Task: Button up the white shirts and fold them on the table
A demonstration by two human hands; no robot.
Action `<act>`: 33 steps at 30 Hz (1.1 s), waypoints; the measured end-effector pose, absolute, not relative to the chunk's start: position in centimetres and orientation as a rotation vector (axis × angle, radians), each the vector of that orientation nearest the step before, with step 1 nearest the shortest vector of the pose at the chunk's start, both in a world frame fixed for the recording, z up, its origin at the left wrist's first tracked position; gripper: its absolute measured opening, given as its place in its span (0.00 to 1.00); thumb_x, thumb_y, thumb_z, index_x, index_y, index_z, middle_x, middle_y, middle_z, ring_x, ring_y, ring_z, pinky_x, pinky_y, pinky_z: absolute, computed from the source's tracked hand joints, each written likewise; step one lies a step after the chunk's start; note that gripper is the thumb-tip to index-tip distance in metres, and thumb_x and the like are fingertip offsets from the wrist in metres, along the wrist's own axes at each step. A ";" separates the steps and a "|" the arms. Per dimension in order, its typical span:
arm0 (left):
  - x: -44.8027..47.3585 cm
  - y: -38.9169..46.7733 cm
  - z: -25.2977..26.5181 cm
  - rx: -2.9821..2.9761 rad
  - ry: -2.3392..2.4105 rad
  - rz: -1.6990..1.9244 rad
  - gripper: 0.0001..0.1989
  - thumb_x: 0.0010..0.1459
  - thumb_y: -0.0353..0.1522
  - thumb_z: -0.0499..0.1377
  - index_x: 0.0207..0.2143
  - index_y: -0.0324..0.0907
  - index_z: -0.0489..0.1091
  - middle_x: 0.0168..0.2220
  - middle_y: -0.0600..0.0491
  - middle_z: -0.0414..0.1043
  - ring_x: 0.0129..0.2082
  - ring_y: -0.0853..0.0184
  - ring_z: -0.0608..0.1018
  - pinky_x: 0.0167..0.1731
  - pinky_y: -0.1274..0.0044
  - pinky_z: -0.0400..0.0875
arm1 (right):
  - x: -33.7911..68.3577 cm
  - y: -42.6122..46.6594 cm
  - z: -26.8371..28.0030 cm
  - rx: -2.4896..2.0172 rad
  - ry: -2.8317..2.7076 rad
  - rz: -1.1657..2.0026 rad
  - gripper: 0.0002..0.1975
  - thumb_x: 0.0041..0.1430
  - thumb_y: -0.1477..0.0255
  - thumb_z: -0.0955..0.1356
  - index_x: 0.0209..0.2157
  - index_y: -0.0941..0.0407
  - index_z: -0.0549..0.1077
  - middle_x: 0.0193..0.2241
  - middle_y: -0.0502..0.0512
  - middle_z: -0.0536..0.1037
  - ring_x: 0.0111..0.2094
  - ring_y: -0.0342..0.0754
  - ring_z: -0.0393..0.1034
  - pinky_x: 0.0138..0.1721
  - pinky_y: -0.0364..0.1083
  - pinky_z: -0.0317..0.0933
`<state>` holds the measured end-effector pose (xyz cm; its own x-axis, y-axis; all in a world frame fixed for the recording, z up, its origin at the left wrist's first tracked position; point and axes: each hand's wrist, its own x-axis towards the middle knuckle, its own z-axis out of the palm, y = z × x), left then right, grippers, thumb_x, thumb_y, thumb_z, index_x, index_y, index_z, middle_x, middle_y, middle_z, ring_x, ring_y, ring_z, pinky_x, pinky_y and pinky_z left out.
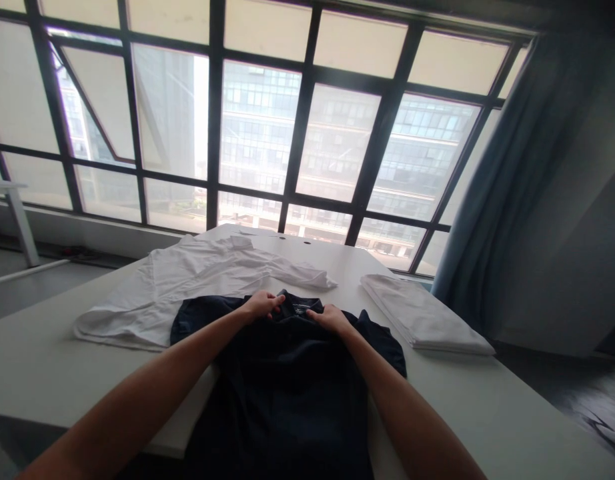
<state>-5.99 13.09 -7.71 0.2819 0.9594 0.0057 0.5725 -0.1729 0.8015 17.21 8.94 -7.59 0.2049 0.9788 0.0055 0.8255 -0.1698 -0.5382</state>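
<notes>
A dark navy short-sleeved shirt lies spread over the table's near side, its lower part running down over the near edge towards me. Its collar points away from me, with a printed label area inside the neck. My left hand grips the left side of the collar between thumb and fingers. On the collar's right side, my right hand pinches the cloth in the same way. Both sleeves fan out to the sides, the left one overlapping a white shirt that is spread out behind it.
Folded white cloth rests on the right of the white table. Beyond the table stands a wide dark-framed window, with a blue curtain at its right. Another white table shows at far left.
</notes>
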 end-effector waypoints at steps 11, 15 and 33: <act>-7.2 11.3 -6.5 2.353 1.215 1.257 0.08 0.57 0.35 0.58 0.27 0.41 0.68 0.23 0.57 0.67 0.24 0.68 0.69 0.28 0.77 0.60 | 17.0 7.4 -6.0 -1.366 -1.316 1.062 0.22 0.59 0.54 0.68 0.44 0.57 0.71 0.41 0.59 0.78 0.31 0.49 0.76 0.33 0.47 0.71; -8.3 10.5 -5.1 2.315 1.058 1.364 0.08 0.59 0.36 0.56 0.34 0.42 0.71 0.24 0.57 0.70 0.24 0.69 0.70 0.29 0.78 0.63 | 17.1 6.7 -5.4 -1.293 -1.319 1.106 0.17 0.60 0.58 0.69 0.41 0.57 0.73 0.33 0.55 0.79 0.35 0.49 0.76 0.36 0.45 0.71; -7.8 9.9 -3.9 1.446 1.099 1.023 0.16 0.56 0.41 0.64 0.36 0.39 0.64 0.32 0.52 0.74 0.29 0.66 0.80 0.26 0.77 0.76 | 16.2 5.5 -5.0 -1.114 -1.644 0.809 0.29 0.53 0.55 0.71 0.53 0.55 0.69 0.35 0.51 0.77 0.34 0.45 0.72 0.36 0.45 0.68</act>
